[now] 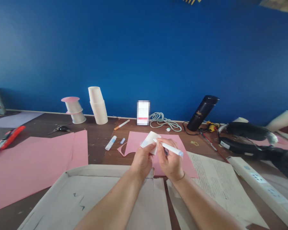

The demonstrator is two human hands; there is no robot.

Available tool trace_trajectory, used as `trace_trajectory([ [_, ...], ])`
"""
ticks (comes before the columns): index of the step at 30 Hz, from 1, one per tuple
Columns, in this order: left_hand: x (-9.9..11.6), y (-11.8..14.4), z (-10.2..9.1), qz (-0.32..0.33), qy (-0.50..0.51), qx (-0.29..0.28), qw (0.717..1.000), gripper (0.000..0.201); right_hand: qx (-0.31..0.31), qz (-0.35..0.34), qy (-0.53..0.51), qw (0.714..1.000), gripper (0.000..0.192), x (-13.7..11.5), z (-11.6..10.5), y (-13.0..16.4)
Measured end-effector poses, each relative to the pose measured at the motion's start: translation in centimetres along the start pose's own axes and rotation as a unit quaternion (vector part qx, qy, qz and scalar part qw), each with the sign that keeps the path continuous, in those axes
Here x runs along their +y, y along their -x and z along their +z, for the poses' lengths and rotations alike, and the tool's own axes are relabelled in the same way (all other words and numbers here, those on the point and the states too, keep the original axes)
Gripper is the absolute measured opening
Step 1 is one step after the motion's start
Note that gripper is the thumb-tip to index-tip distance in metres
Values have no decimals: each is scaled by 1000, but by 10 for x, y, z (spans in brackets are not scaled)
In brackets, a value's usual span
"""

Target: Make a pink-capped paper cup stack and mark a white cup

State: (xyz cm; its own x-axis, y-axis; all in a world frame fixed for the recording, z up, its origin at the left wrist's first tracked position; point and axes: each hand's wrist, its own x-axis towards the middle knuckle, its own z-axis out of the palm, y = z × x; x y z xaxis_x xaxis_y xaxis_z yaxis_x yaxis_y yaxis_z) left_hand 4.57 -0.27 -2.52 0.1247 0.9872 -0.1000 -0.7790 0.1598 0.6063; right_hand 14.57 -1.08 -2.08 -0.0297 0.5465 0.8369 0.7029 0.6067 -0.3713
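Observation:
My left hand grips a white paper cup, tilted on its side above a pink paper sheet. My right hand holds a white glue stick with its tip against the cup's rim. Both hands meet just beyond the far edge of a shallow cardboard tray. A cut pink strip curls at the sheet's left corner.
A large pink sheet lies left. At the back stand a stack of white cups, two cups with pink discs, a phone, a coiled cable and a black bottle. Scissors, glue cap, printed paper, power strip.

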Motion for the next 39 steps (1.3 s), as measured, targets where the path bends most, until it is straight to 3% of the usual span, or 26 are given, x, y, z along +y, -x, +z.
trace_trajectory([
  [39, 2, -2, 0, -25, 60, 35, 997, 23, -2, -5, 15, 1000, 14, -1, -2, -2],
])
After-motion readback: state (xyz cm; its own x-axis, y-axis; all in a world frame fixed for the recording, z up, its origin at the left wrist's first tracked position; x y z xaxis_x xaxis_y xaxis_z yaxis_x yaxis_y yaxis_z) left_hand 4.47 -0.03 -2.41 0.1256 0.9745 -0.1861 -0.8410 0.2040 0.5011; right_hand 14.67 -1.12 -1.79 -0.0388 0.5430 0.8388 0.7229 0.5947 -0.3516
